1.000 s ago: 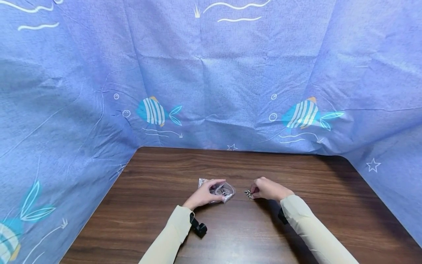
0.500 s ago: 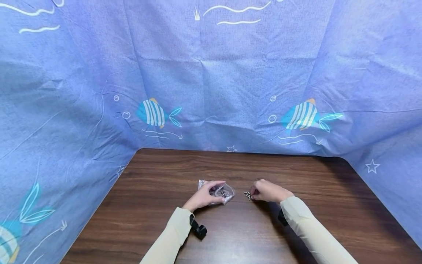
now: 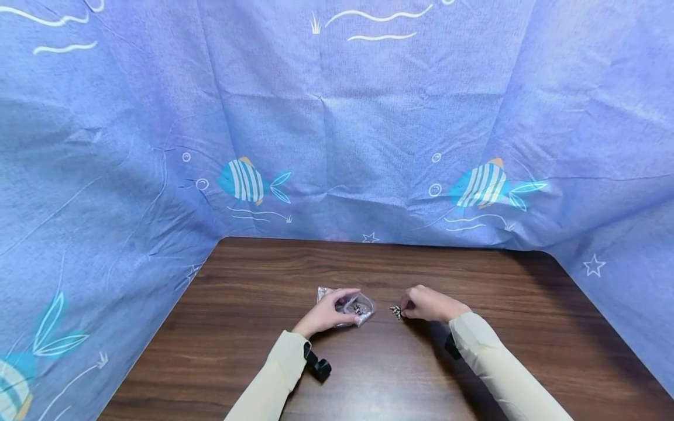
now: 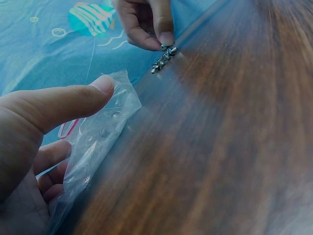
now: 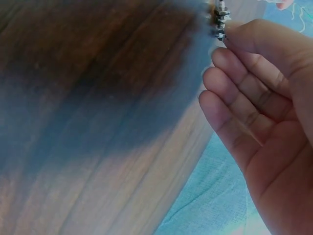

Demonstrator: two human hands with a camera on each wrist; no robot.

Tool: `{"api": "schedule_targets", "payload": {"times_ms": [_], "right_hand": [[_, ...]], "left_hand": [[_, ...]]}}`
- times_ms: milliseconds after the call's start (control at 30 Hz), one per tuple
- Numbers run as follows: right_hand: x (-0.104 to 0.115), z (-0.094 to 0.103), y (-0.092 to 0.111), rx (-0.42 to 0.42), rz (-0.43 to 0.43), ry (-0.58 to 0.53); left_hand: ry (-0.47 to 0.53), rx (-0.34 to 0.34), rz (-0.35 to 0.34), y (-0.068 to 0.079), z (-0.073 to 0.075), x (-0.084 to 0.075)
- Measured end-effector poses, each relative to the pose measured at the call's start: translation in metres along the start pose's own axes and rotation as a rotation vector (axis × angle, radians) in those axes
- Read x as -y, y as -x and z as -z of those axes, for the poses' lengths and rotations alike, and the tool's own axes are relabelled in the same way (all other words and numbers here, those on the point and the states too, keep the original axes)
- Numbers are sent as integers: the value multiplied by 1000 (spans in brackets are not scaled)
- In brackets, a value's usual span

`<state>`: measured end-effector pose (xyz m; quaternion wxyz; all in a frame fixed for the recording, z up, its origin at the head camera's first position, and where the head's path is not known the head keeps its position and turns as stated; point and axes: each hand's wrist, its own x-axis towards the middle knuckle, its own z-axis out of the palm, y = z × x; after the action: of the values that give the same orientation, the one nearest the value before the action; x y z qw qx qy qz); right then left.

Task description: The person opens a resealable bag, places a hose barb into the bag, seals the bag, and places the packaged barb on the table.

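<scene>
Clear plastic bag (image 3: 367, 307) is on the wood-grain table (image 3: 237, 327), near the middle, gripped by the left hand (image 3: 327, 311): thumb along the near edge, fingers round the far side. Small metal bits (image 3: 357, 309) show inside the bag in the head view; count and type can't be made out through the film. Glare and creases blur the contents in the left wrist view too. A red line (image 4: 68, 128) runs along part of the bag near the left fingers, partly covered by the thumb.

Loose metal pieces (image 3: 395, 312) lie in a small tight cluster directly on the table, right of the bag and apart from it. Shiny, knobbly; too small to identify.

Right hand (image 3: 429, 304) is at the right end of that cluster, thumb and index finger pinching a piece there. Fingertips hide part of it. Other fingers curl in toward the palm. In the right wrist view the cluster is blurred and close to the top edge.

Cream sleeves (image 3: 268, 374) are cut off at the bottom of the head view. Black wrist mount (image 3: 318, 365) sticks out by the left cuff; the one on the right is mostly hidden under the arm. Blue fish-print cloth (image 3: 337, 128) hangs behind the table; the lower-left fish (image 3: 13, 380) is cropped.
</scene>
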<state>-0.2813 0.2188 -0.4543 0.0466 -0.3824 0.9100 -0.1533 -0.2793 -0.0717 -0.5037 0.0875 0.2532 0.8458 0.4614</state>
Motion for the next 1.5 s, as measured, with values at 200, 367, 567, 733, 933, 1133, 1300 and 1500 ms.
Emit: {"api": "schedule_targets", "payload": {"times_ms": [200,367,567,733,933,1133,1300,1500], "right_hand": [[5,7,-3,-10,-17,-2],[11,17,-7,-19,-14,10],[18,22,-18,-50,35,22],[27,25,-27,-57,56,30],[38,25,-41,-53,67,40],[46,22,-52,-59,89,53],[49,19,-57,-36,87,51],[46,16,-58,-24,73,21]], "left_hand": [[1,5,-1,0,0,0],[0,6,-3,0,0,0],[5,6,3,1,1,-2],[11,10,0,1,1,-2],[2,-3,-10,0,1,-1],[11,-5,-17,0,0,0],[51,14,6,0,0,0],[9,4,-5,0,0,0]]}}
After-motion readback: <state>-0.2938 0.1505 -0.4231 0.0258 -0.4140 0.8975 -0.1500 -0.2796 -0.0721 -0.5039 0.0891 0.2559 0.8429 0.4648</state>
